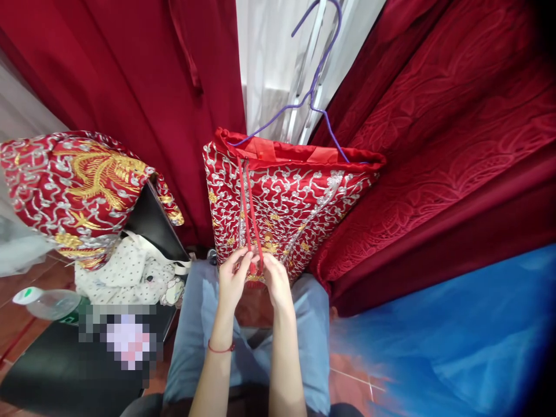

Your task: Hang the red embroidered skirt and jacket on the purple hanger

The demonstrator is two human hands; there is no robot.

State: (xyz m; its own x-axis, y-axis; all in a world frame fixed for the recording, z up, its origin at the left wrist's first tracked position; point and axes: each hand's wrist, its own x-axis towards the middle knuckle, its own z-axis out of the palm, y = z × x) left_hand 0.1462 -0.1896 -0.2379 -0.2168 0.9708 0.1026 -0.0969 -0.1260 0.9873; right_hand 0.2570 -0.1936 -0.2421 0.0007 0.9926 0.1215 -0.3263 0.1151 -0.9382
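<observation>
Head view shows a red garment [299, 197] with silver and gold embroidery, hung by its waistband on a purple hanger [311, 95], upright before the seated person's knees in blue jeans [186, 336]. Two red cords [252, 208] drop from the left part of the waistband, down the garment's front, to the hands. The left hand [234, 272], a thin red bracelet [220, 348] at its wrist, pinches the cords' lower part between thumb and fingers; the right hand [275, 275] is just beside it, fingers bent in at the right cord's end, though whether they press on it I cannot tell. At left, a second embroidered cloth [82, 197] drapes over a black chair back [152, 223], near a dotted bag [130, 269] and a bottle [52, 304]. Dark red curtains [434, 127] hang behind, and blue fabric [460, 341] spreads at right
</observation>
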